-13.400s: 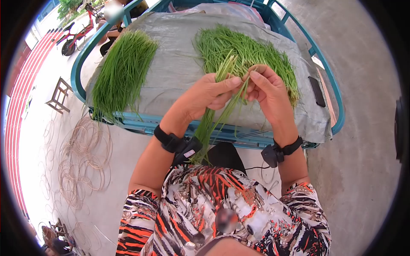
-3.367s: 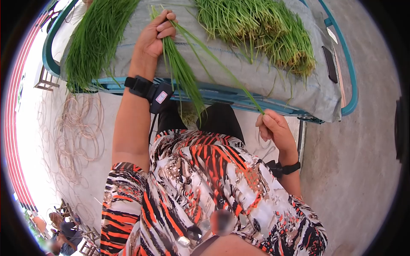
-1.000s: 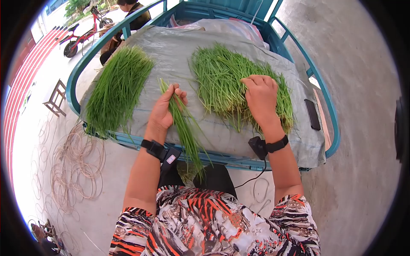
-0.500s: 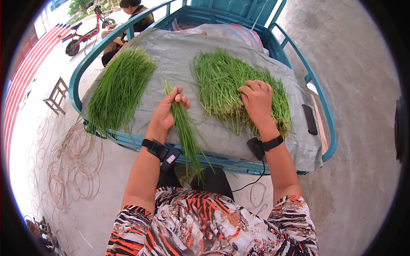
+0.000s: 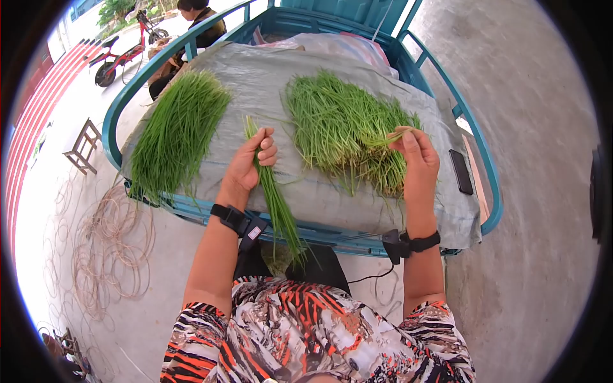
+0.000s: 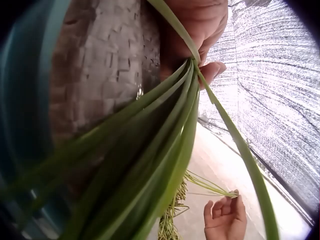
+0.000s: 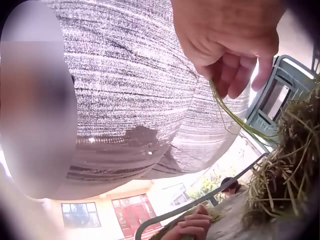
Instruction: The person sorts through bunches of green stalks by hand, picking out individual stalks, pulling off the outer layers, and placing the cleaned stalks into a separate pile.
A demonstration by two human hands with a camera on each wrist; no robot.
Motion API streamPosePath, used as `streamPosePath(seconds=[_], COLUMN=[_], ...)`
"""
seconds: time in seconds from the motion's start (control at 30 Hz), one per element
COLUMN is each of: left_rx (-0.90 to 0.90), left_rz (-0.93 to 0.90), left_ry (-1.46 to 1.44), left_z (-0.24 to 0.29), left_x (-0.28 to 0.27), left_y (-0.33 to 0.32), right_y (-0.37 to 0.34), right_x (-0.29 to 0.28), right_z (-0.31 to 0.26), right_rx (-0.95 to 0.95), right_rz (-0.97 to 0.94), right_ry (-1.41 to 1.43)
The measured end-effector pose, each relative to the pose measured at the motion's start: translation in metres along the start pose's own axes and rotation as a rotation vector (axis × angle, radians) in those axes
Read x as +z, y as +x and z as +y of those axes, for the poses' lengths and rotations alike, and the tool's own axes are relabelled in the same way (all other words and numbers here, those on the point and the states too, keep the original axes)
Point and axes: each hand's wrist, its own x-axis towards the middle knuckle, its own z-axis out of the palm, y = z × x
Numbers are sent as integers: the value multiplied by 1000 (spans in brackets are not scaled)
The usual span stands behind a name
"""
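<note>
My left hand (image 5: pixel 248 163) grips a thin bunch of long green stalks (image 5: pixel 276 207), whose leafy ends hang toward my lap; the left wrist view shows the blades (image 6: pixel 165 145) fanning out below the fist. My right hand (image 5: pixel 418 167) pinches a few pale stalk ends between thumb and fingers at the right side of the large green pile (image 5: pixel 332 121). In the right wrist view those thin stalks (image 7: pixel 235 119) run from my fingertips toward the pile (image 7: pixel 285 170). A second pile (image 5: pixel 182 131) lies on the grey sheet at the left.
The grey sheet (image 5: pixel 255 76) covers a blue cart bed with rails (image 5: pixel 113 127). A phone (image 5: pixel 460 171) lies at the right edge. Beyond the left rail are a seated person (image 5: pixel 207 29), a red two-wheeler (image 5: pixel 121 57), a wooden stool (image 5: pixel 82 147) and coiled strands (image 5: pixel 112 249) on the floor.
My right hand has moved from over the pile to its right side and turned, now pinching stalk ends drawn up from it. My left hand keeps its bunch in nearly the same place.
</note>
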Motion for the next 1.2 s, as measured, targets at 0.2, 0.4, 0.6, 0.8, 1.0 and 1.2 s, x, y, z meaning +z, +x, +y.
streamPosePath(seconds=[0.2, 0.4, 0.6, 0.8, 1.0, 1.2], left_rx=[19, -231, -304, -279, -313, -301], left_rz=[188, 63, 88, 115, 97, 110], left_ry=[377, 703, 728, 731, 583, 531], left_z=[-7, -39, -49, -55, -58, -63], left_x=[59, 133, 136, 135, 130, 128], left_y=[-14, -30, -36, -42, -47, -51], right_y=[-24, -38, -48, -56, -55, -56], right_x=[4, 27, 41, 43, 41, 36], right_z=[-18, -8, -2, 2, 4, 8], right_rx=[285, 285, 291, 317, 386, 387], right_rz=[-231, -311, -321, -284, -279, -284], right_ry=[425, 224, 278, 240, 392, 296])
